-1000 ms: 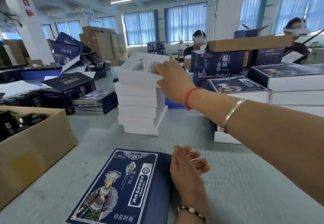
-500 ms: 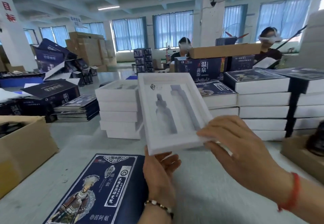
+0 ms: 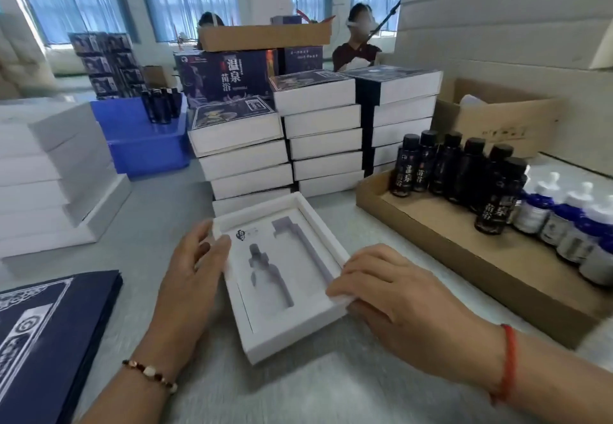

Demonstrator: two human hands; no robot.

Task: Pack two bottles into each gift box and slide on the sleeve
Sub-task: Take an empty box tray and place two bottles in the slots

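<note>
Both hands set on an open white gift box at centre frame.
The left hand (image 3: 189, 267) lies with straight fingers against the white cardboard gift box (image 3: 292, 320) on the grey worktop (image 3: 331, 390); the right hand (image 3: 398, 294) pinches its right edge. Both moulded slots are unfilled. Dark black-capped bottles (image 3: 464, 171) stand in a brown cardboard tray (image 3: 464, 251) at right; a navy printed sleeve (image 3: 43, 340) lies lower left.

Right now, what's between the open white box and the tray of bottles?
Head view: only bare grey table between the box and the tray; the right hand grips the box's near right edge.

Head camera looks down, close, slightly blurred.
</note>
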